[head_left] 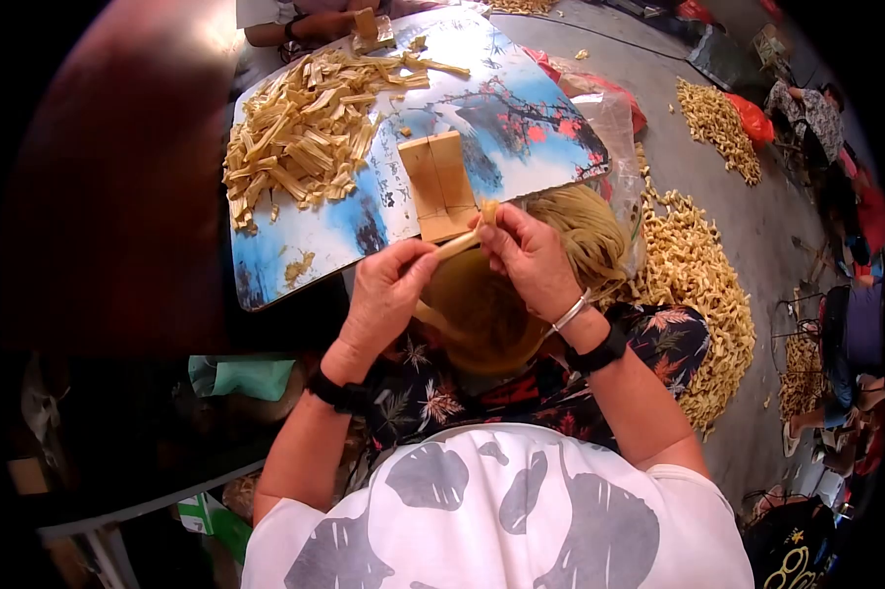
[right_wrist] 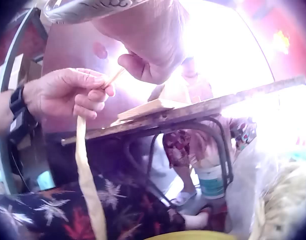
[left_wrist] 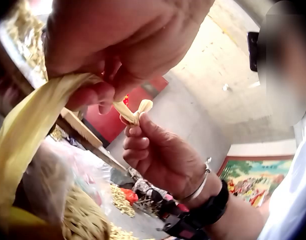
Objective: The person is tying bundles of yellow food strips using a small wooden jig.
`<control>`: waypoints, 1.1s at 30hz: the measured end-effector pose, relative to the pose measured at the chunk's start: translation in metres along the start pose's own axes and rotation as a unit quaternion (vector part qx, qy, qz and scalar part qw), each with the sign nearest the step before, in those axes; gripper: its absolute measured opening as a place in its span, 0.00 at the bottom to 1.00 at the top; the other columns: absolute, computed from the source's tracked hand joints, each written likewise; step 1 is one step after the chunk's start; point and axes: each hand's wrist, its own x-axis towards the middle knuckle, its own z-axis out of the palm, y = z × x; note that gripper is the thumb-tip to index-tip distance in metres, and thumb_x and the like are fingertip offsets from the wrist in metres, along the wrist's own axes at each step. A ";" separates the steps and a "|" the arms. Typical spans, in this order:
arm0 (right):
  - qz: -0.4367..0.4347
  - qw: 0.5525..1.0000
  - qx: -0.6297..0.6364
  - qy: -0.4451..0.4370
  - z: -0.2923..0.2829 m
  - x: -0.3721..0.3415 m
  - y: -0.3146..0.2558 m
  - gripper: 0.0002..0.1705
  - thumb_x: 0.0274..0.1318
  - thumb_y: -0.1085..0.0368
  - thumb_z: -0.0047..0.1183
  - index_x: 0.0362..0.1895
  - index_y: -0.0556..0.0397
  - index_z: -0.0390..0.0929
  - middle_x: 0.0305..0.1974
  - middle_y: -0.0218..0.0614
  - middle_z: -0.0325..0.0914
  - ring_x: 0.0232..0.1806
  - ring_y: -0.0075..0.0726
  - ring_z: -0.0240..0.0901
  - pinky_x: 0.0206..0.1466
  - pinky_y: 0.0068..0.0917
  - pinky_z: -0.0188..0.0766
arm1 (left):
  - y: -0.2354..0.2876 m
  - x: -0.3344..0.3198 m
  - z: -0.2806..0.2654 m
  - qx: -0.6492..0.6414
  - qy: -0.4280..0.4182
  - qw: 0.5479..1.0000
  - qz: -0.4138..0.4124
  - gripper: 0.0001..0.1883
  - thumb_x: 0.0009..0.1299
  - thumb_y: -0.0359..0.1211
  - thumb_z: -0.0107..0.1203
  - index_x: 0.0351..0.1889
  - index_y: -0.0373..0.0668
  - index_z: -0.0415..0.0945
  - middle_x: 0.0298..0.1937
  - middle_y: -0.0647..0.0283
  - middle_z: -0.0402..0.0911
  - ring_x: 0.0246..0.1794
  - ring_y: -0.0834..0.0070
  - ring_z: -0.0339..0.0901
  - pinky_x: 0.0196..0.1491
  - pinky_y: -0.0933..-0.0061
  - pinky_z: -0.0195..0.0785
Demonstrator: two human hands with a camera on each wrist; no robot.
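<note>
Right wrist view: both hands (right_wrist: pixel 70 91) pinch a pale strip (right_wrist: pixel 83 162), its lower end out of frame.

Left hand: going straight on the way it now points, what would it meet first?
Probably the wooden stand at the near edge of the painted tabletop, ahead of the left hand in the head view. Depth is unclear, so the hand might pass over or under it.

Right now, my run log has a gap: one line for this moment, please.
left hand: pinches yellow strip; right hand: pinches same strip; wooden stand: on painted tabletop; loose strips: heaped on tabletop
</note>
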 end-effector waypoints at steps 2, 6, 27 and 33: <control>-0.043 0.994 -0.090 0.045 0.001 0.020 -0.005 0.12 0.66 0.59 0.55 0.41 0.57 0.77 0.25 0.34 0.76 0.24 0.27 0.73 0.28 0.25 0.68 | 0.002 0.027 -0.008 0.114 0.043 0.986 0.114 0.05 0.69 0.29 0.60 0.36 0.35 0.79 0.25 0.55 0.78 0.23 0.69 0.76 0.30 0.71 0.69; -0.158 0.957 -0.212 0.120 0.006 0.059 -0.008 0.08 0.63 0.65 0.55 0.38 0.57 0.74 0.29 0.48 0.78 0.30 0.54 0.77 0.32 0.42 0.71 | 0.004 0.067 -0.016 0.177 0.100 0.964 0.170 0.05 0.68 0.28 0.60 0.34 0.35 0.78 0.25 0.54 0.77 0.23 0.64 0.76 0.30 0.69 0.69; 0.051 0.995 -0.035 -0.075 -0.012 0.048 0.007 0.15 0.66 0.57 0.53 0.43 0.57 0.79 0.29 0.29 0.80 0.31 0.22 0.74 0.37 0.25 0.72 | 0.006 0.066 0.008 -0.255 -0.011 0.966 -0.050 0.07 0.75 0.35 0.56 0.41 0.41 0.79 0.27 0.80 0.72 0.23 0.93 0.60 0.24 0.88 0.51; -0.037 0.992 -0.106 -0.057 -0.002 0.012 -0.001 0.13 0.63 0.59 0.53 0.40 0.58 0.81 0.32 0.42 0.83 0.32 0.38 0.79 0.39 0.31 0.75 | 0.009 0.045 0.024 -0.163 -0.049 0.985 0.029 0.05 0.73 0.31 0.57 0.39 0.39 0.79 0.27 0.77 0.73 0.27 0.91 0.64 0.29 0.85 0.57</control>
